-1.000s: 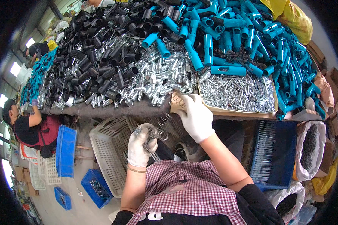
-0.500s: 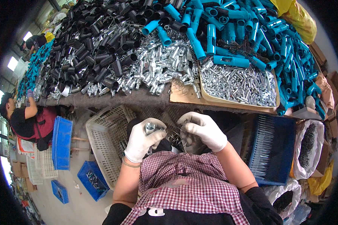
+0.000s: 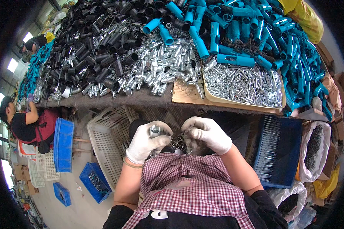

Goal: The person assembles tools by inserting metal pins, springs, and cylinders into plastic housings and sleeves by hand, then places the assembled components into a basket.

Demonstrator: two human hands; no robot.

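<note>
My left hand (image 3: 146,140), in a white glove, grips a short shiny metal tube fitting (image 3: 155,131) with its open end facing up. My right hand (image 3: 205,133), also gloved, is curled close beside it over my lap, fingers closed on a small metal part I cannot make out. Both hands sit just below the table's front edge (image 3: 141,102). On the table lie a heap of silver metal fittings (image 3: 160,68), a tan tray of small silver pins (image 3: 242,84), black tubes (image 3: 99,49) and blue tubes (image 3: 248,34).
A white plastic basket (image 3: 107,141) stands at my left knee, a blue crate of rods (image 3: 281,152) at my right. Blue bins (image 3: 63,145) and another seated person (image 3: 23,122) are on the left. White sacks of dark parts (image 3: 313,149) stand at the right.
My right hand came back from the pin tray on the table down to my lap, close to my left hand. The left hand stayed holding the metal fitting.
</note>
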